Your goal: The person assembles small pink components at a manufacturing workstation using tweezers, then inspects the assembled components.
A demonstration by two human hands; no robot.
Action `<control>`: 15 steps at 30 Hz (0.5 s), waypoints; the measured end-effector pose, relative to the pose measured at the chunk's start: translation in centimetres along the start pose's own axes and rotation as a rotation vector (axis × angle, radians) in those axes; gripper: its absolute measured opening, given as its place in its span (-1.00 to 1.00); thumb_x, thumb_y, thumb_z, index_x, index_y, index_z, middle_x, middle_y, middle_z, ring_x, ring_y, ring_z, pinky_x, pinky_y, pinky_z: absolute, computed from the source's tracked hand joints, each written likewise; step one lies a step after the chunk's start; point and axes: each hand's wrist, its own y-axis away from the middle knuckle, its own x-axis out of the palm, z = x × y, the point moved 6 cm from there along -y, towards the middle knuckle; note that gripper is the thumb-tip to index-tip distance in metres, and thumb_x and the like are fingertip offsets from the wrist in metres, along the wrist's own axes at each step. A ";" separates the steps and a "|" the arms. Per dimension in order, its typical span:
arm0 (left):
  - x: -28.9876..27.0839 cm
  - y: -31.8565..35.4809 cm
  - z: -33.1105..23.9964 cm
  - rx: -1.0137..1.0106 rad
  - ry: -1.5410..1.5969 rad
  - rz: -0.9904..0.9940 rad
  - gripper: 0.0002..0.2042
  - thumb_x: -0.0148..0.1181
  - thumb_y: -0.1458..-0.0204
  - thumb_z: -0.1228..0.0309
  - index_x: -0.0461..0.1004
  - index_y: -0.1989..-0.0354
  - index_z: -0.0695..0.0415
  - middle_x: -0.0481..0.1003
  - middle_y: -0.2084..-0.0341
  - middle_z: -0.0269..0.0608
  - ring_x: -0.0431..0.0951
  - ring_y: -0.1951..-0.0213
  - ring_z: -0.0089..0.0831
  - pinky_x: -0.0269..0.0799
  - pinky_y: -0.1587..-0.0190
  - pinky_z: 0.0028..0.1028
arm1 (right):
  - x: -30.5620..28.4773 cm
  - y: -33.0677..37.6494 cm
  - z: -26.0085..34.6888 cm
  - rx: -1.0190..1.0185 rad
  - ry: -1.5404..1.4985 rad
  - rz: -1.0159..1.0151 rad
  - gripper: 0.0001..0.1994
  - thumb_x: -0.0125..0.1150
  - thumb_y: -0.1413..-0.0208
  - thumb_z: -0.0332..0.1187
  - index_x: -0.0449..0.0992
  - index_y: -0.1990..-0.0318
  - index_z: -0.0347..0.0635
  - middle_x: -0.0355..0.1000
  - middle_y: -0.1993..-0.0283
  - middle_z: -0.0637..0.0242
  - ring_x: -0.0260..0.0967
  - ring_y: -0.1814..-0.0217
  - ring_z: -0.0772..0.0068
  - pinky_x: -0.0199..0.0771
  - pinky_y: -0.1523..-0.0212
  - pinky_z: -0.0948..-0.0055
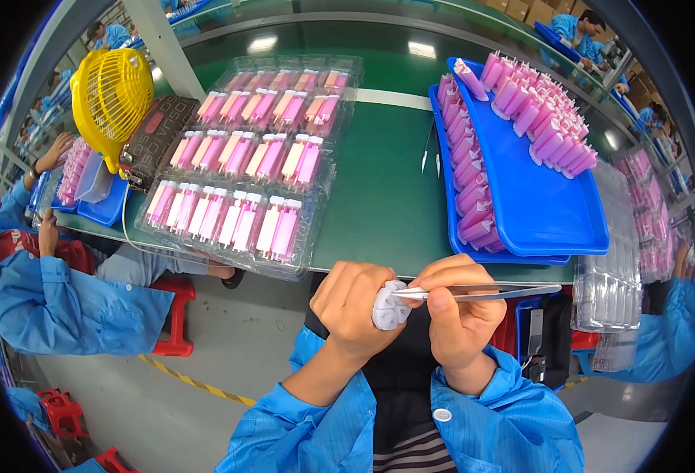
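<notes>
Presently, the left hand (355, 306) has its fingers clamped on a white, lobed piece (387, 309) near the worktop's (371, 189) front edge; the right hand (464, 315) pinches metal tweezers (485, 294), tips at that piece.

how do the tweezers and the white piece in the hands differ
The tweezers are long and slim, while the white piece is short and rounded. The tweezers are metallic grey; the white piece is mostly white. The right hand holds the tweezers, tips toward the left, while the left hand holds the white piece. Both are held close together, by the near edge of the table.
</notes>
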 end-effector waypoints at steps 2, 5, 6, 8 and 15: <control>-0.1 -0.1 0.0 0.013 0.000 -0.016 -0.80 0.37 0.31 0.61 0.44 0.51 0.20 0.42 0.63 -0.17 0.42 0.60 -0.23 0.29 0.55 -0.37 | 0.1 0.0 0.0 0.017 -0.018 -0.016 -0.92 0.25 -0.09 -0.55 0.55 0.29 -0.39 0.49 0.29 0.09 0.47 0.28 0.41 0.48 0.28 0.53; -0.1 -0.1 0.2 0.008 -0.002 -0.009 -0.80 0.37 0.31 0.61 0.44 0.52 0.19 0.42 0.63 -0.17 0.42 0.60 -0.23 0.29 0.54 -0.37 | 0.2 0.0 0.0 -0.006 0.013 -0.006 -0.93 0.25 -0.08 -0.55 0.54 0.29 -0.39 0.50 0.30 0.09 0.48 0.29 0.41 0.49 0.28 0.52; -0.2 -0.1 0.2 0.007 -0.004 -0.009 -0.80 0.37 0.31 0.61 0.44 0.52 0.19 0.42 0.63 -0.17 0.42 0.60 -0.23 0.29 0.54 -0.37 | 0.2 0.0 -0.1 -0.004 0.012 -0.004 -0.93 0.25 -0.08 -0.55 0.54 0.29 -0.39 0.50 0.30 0.09 0.48 0.29 0.41 0.49 0.28 0.52; -0.2 -0.2 0.2 -0.001 0.008 -0.011 -0.80 0.37 0.31 0.60 0.44 0.52 0.19 0.42 0.63 -0.17 0.43 0.60 -0.23 0.29 0.54 -0.37 | 0.1 0.0 0.0 -0.041 0.006 0.000 -0.93 0.25 -0.08 -0.55 0.55 0.29 -0.38 0.51 0.31 0.09 0.48 0.30 0.40 0.49 0.29 0.52; 0.0 0.2 0.7 -0.030 0.000 0.021 -0.79 0.38 0.34 0.59 0.45 0.51 0.18 0.44 0.62 -0.19 0.45 0.59 -0.24 0.31 0.54 -0.39 | 0.3 -0.2 -0.1 -0.054 0.118 0.073 -0.92 0.26 -0.08 -0.54 0.55 0.28 -0.37 0.51 0.30 0.08 0.49 0.29 0.40 0.49 0.29 0.52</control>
